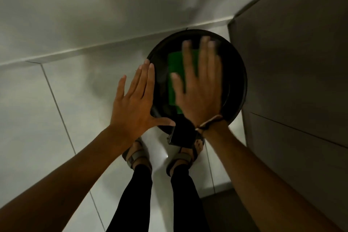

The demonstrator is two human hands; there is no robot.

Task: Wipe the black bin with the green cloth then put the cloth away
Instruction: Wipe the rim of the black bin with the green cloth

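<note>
A round black bin (236,73) stands on the floor in a corner, seen from above with its lid closed. The green cloth (174,73) lies flat on the lid. My right hand (199,84) presses flat on the cloth with its fingers spread, blurred by motion, and covers the cloth's right part. My left hand (134,100) rests flat against the bin's left rim, fingers together and thumb out along the front edge. It holds nothing.
The bin's black pedal (179,135) sticks out at the front, just ahead of my two sandalled feet (138,153). A white wall runs behind the bin. A dark cabinet (293,81) stands close on the right. White floor tiles spread to the left.
</note>
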